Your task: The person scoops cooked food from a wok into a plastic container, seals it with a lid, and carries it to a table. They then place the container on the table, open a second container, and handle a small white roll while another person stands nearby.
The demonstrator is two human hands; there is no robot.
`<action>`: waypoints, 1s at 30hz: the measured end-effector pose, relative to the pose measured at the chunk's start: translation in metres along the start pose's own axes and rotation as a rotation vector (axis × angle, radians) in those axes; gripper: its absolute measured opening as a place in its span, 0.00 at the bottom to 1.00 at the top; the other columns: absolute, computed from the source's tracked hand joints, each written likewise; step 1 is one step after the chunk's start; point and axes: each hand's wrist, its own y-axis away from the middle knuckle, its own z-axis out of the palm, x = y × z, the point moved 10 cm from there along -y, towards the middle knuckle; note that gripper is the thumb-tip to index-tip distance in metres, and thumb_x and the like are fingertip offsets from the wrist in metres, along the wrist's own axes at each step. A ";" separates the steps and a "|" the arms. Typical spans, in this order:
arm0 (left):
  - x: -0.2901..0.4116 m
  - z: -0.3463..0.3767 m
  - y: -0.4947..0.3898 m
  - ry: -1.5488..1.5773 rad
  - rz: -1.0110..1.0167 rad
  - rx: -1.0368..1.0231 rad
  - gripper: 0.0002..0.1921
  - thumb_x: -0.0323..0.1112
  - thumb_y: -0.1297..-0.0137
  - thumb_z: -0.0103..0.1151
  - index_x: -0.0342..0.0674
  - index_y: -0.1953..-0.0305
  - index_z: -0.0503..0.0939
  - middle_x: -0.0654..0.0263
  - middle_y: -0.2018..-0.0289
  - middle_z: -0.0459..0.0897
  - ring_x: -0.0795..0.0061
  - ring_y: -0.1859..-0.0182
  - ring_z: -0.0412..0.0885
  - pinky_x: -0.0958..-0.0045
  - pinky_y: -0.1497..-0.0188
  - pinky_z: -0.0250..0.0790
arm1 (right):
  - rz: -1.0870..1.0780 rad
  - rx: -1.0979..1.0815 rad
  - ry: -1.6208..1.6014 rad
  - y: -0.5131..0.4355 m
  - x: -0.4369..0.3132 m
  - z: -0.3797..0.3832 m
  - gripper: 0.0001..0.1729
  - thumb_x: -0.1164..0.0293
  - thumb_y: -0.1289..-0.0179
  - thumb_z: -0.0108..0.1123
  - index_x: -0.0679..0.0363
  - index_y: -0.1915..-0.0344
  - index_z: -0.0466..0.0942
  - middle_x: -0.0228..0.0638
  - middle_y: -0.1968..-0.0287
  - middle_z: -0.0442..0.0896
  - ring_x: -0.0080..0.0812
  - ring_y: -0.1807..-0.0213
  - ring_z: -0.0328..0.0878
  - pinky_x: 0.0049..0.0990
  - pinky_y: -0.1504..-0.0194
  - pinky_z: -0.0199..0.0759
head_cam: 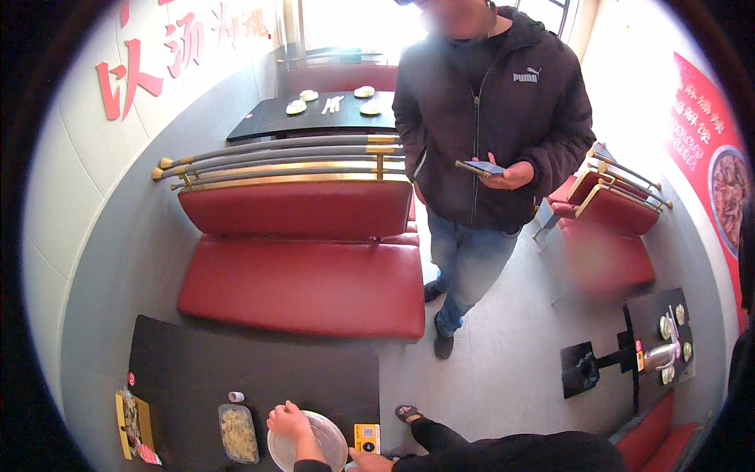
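A round, translucent plastic tub or lid lies on the dark table at the bottom of the view. My left hand is over its left part, fingers bent near the far rim; whether they grip anything is unclear. Low beside its right edge is my right hand, partly cut off by the frame, with its grip hidden. To the left of the tub sits a rectangular clear plastic container of pale yellowish food. A small whitish cylinder stands just beyond that container.
A yellow card with a printed code lies near the table's right edge, and a yellow-brown box at its left. A red bench stands beyond. In the aisle, a person holds a phone. Another table is at right.
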 end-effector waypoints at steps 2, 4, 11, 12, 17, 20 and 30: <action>0.030 -0.005 0.013 0.180 0.266 -0.173 0.09 0.39 0.44 0.66 0.40 0.72 0.86 0.56 0.68 0.85 0.48 0.58 0.80 0.49 0.46 0.69 | 0.022 -0.046 0.038 -0.013 0.002 0.013 0.30 0.58 0.30 0.61 0.69 0.39 0.67 0.65 0.51 0.83 0.61 0.46 0.83 0.51 0.45 0.76; 0.086 -0.004 0.072 0.332 0.962 -0.552 0.08 0.38 0.46 0.67 0.40 0.74 0.85 0.56 0.69 0.85 0.48 0.59 0.80 0.48 0.48 0.69 | 0.109 -0.029 0.225 -0.026 0.013 0.002 0.29 0.59 0.34 0.62 0.65 0.39 0.71 0.60 0.54 0.85 0.61 0.51 0.85 0.52 0.50 0.78; -0.007 0.005 -0.002 -0.129 0.041 0.003 0.12 0.40 0.42 0.60 0.39 0.76 0.83 0.57 0.69 0.84 0.50 0.60 0.80 0.49 0.51 0.70 | -0.043 0.269 0.103 0.001 0.007 -0.042 0.32 0.59 0.33 0.63 0.71 0.39 0.66 0.61 0.52 0.83 0.59 0.48 0.83 0.51 0.50 0.77; -0.011 0.006 -0.004 -0.145 -0.027 0.001 0.12 0.40 0.42 0.60 0.38 0.76 0.83 0.57 0.69 0.84 0.50 0.60 0.79 0.49 0.51 0.69 | -0.070 0.233 0.076 0.006 0.007 -0.029 0.33 0.58 0.32 0.62 0.71 0.39 0.67 0.62 0.49 0.83 0.59 0.46 0.82 0.52 0.48 0.76; 0.042 -0.010 0.016 0.262 0.388 -0.248 0.10 0.38 0.46 0.64 0.41 0.80 0.83 0.57 0.73 0.84 0.49 0.60 0.81 0.49 0.51 0.70 | 0.028 -0.115 0.050 -0.023 0.018 0.025 0.33 0.56 0.29 0.60 0.70 0.36 0.69 0.61 0.49 0.84 0.57 0.45 0.84 0.50 0.47 0.77; 0.096 -0.010 0.113 0.340 1.309 -0.682 0.10 0.37 0.51 0.65 0.42 0.83 0.81 0.56 0.76 0.82 0.48 0.64 0.80 0.47 0.57 0.69 | -0.063 -0.272 0.293 -0.041 0.008 0.005 0.32 0.59 0.31 0.61 0.71 0.36 0.70 0.61 0.54 0.85 0.61 0.50 0.84 0.50 0.48 0.77; 0.009 0.013 -0.013 0.118 0.236 -0.013 0.11 0.40 0.38 0.61 0.42 0.74 0.83 0.59 0.71 0.83 0.51 0.61 0.81 0.50 0.56 0.70 | -0.022 -0.007 0.128 0.001 -0.007 0.000 0.29 0.56 0.29 0.63 0.69 0.43 0.68 0.60 0.58 0.85 0.55 0.58 0.87 0.49 0.59 0.79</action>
